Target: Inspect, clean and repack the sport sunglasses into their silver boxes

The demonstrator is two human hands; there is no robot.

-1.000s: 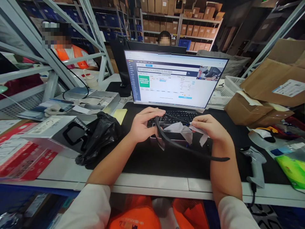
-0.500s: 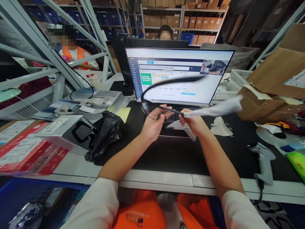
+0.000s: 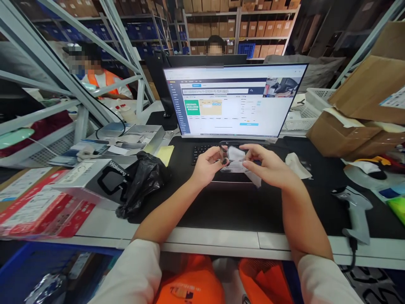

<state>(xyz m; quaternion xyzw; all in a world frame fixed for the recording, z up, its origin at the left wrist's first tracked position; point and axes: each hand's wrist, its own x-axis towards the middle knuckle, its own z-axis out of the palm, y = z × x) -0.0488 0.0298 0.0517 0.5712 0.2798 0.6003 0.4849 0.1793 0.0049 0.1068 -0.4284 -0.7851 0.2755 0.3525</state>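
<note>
My left hand (image 3: 207, 165) pinches the left side of a dark-framed pair of glasses (image 3: 224, 151), held above the keyboard (image 3: 202, 154). At their right side is my right hand (image 3: 265, 164), its fingertips bent around the edge; the exact contact is partly hidden. A pale, whitish patch shows between the hands, and I cannot tell whether it is the lens or paper behind it. Under the right fingers, a translucent wrapper (image 3: 254, 179) hangs or lies at the keyboard's front. Right of that hand, a crumpled white tissue (image 3: 297, 166) rests on the black mat (image 3: 221, 211).
A lit monitor (image 3: 236, 101) stands behind the hands. On the left are a silver box (image 3: 91, 181), a black plastic bag (image 3: 147, 177) and a red-white carton (image 3: 41, 207). A barcode scanner (image 3: 354, 211) and open cardboard boxes (image 3: 357, 105) are at right. Two people sit beyond.
The glasses have turned, so their long temple no longer crosses in front of the screen. The white sleeve-like piece at my right hand is no longer stretched out rightward. Both hands now face each other.
</note>
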